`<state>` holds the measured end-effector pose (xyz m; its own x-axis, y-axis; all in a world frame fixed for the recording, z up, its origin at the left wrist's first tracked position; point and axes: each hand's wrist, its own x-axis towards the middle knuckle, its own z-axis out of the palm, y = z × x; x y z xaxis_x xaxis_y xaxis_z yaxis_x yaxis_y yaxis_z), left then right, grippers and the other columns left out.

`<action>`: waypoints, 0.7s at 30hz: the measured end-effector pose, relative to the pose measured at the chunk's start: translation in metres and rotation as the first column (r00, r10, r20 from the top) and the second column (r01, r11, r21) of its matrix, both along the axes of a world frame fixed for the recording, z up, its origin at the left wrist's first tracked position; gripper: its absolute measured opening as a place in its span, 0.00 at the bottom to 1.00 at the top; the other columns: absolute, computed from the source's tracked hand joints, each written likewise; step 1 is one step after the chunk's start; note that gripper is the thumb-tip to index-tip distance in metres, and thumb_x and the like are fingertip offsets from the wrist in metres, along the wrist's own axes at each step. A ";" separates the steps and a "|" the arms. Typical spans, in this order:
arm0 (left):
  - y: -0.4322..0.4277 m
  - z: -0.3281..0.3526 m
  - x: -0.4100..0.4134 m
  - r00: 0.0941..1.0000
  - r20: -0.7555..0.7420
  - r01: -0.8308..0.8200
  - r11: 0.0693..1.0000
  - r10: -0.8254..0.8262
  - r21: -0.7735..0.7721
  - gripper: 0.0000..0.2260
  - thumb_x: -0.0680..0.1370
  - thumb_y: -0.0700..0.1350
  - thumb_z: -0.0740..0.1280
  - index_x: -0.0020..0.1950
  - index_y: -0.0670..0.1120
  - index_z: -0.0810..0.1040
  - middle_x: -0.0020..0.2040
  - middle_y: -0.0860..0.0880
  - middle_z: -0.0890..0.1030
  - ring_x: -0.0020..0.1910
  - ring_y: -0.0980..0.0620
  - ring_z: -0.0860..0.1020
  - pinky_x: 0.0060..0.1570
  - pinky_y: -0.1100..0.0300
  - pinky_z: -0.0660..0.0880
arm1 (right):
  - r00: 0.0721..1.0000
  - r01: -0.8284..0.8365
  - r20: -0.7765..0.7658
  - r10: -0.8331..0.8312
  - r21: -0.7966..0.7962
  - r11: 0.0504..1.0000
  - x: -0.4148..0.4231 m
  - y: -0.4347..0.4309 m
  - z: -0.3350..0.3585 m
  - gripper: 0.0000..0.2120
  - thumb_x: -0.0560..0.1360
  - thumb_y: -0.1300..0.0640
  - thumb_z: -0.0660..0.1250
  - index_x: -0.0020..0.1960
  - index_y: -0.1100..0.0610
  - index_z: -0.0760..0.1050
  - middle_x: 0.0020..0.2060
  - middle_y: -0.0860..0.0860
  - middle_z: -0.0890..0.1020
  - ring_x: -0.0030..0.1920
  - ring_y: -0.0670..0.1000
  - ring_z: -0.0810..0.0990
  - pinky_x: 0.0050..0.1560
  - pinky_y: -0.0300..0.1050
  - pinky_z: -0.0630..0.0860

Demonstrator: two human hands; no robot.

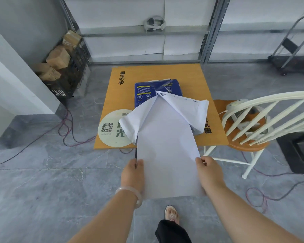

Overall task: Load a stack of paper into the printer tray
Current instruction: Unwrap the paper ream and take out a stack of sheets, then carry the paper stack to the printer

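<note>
While gripped at both edges, the paper stack spans both hands.

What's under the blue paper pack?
The blue paper pack lies on a yellow-brown table. Its torn-open white wrapper and the paper stack, held by both hands, cover its near end, so that part is hidden.

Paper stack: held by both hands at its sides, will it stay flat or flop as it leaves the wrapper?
The paper stack looks thin, so it will likely sag between the left hand and right hand. Sheets may fan or slip. The torn wrapper could snag.
</note>
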<state>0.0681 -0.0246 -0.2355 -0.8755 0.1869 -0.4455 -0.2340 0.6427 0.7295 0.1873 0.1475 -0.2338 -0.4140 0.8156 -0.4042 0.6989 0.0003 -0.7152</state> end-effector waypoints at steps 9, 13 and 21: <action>-0.053 0.063 0.045 0.995 -0.102 0.028 0.992 -0.016 0.124 0.12 0.80 0.46 0.57 0.38 0.44 0.69 0.32 0.50 0.70 0.31 0.53 0.68 0.30 0.59 0.62 | 0.992 0.039 -0.121 -0.031 0.064 0.997 0.053 -0.063 0.062 0.15 0.79 0.53 0.58 0.60 0.59 0.74 0.45 0.52 0.77 0.46 0.53 0.74 0.45 0.44 0.65; -0.052 0.125 0.031 0.971 -0.240 0.039 0.976 0.015 0.216 0.13 0.80 0.47 0.56 0.37 0.44 0.67 0.32 0.49 0.69 0.31 0.50 0.66 0.31 0.58 0.62 | 0.969 0.006 -0.248 0.021 0.109 0.994 0.037 -0.059 0.122 0.16 0.80 0.51 0.56 0.62 0.57 0.73 0.52 0.53 0.78 0.49 0.53 0.74 0.48 0.44 0.66; -0.060 0.268 -0.018 0.852 -0.492 -0.016 0.949 0.178 0.315 0.11 0.81 0.49 0.56 0.44 0.45 0.72 0.35 0.50 0.73 0.36 0.49 0.71 0.36 0.57 0.66 | 0.827 -0.080 -0.514 0.229 0.296 0.952 -0.033 -0.042 0.263 0.14 0.80 0.51 0.57 0.59 0.56 0.74 0.50 0.53 0.79 0.46 0.53 0.74 0.44 0.43 0.65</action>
